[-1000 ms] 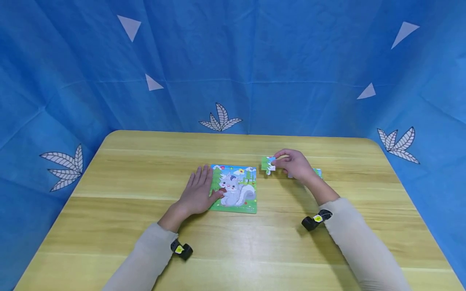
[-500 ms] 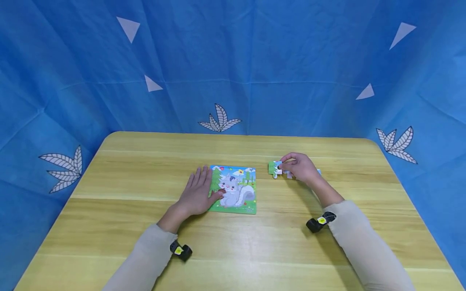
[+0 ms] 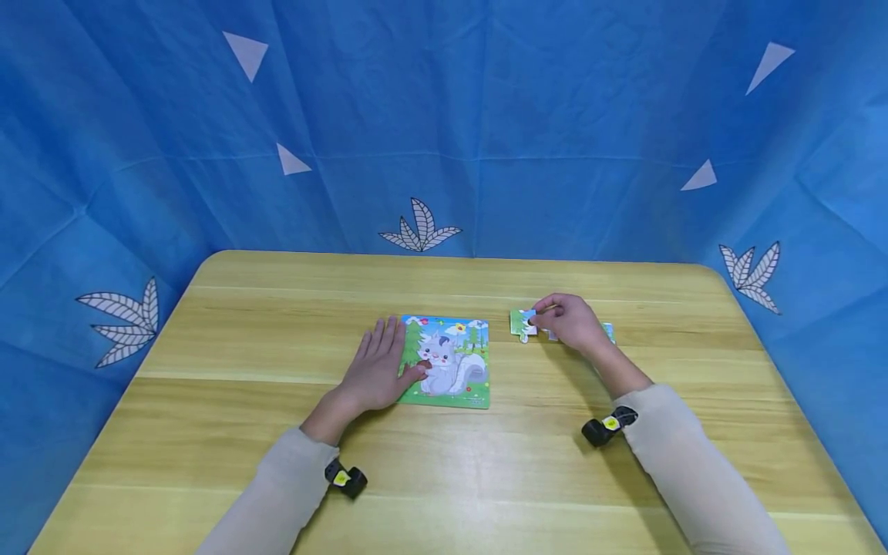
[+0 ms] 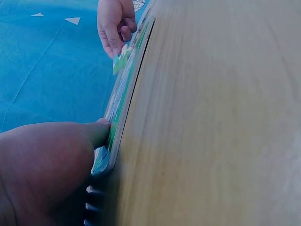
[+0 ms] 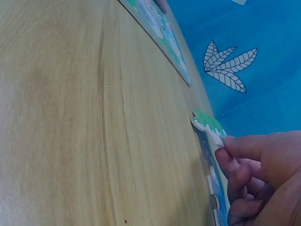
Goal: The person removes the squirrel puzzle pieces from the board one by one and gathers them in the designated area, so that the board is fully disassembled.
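A square picture puzzle (image 3: 454,378) with a grey squirrel, trees and flowers lies flat on the table. My left hand (image 3: 375,374) rests along its left side with fingers straight, and in the left wrist view the thumb (image 4: 98,132) lies on the puzzle's surface. To the right of the puzzle, my right hand (image 3: 572,322) pinches a green and white puzzle piece (image 5: 209,125) between thumb and fingers. The piece is tilted in the right wrist view; whether it touches the table, I cannot tell. More puzzle pieces (image 3: 609,331) lie beneath and behind the right hand, which partly hides them.
A wooden table (image 3: 458,478) with rounded far corners carries everything. Blue cloth (image 3: 555,116) with white triangles and leaf prints hangs behind it and at both sides. Black wrist cameras (image 3: 349,479) sit on both sleeves.
My right hand has moved a little to the right and toward me with the pinched puzzle piece, away from the puzzle, then stayed nearly still. The left hand has not moved.
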{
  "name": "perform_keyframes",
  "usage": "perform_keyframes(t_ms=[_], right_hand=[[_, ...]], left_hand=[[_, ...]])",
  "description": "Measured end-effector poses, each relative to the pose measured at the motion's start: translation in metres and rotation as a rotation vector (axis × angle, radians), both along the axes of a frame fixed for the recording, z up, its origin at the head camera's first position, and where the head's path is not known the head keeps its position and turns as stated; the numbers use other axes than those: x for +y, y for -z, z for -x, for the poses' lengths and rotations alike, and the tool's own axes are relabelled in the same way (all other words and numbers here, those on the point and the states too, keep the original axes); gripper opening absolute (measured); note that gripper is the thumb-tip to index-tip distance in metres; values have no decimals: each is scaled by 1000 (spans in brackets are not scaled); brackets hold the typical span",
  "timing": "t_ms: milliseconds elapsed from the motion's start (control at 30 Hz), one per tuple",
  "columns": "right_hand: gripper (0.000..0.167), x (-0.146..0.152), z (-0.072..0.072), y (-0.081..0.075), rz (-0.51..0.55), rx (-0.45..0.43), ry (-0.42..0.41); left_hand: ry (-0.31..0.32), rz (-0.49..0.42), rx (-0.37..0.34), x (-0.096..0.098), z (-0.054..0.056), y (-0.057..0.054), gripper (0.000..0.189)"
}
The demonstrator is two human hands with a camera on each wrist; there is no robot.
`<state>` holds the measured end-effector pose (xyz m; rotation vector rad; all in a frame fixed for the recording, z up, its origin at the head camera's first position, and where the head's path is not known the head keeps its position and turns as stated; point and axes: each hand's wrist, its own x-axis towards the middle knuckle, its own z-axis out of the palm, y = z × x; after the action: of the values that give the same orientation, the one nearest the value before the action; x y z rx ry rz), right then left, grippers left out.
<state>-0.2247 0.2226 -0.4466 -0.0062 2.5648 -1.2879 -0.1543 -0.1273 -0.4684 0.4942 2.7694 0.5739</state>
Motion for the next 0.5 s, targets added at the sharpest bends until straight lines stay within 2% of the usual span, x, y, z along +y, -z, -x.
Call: perform_keyframes(t_ms=[300, 500], right_hand=[[33, 4, -3, -2, -26, 17, -11], [33, 5, -4, 0, -26, 37, -27]], left_hand=[[0, -30, 5, 2, -4, -8, 84], [-1, -12, -3, 1, -2, -4, 86]])
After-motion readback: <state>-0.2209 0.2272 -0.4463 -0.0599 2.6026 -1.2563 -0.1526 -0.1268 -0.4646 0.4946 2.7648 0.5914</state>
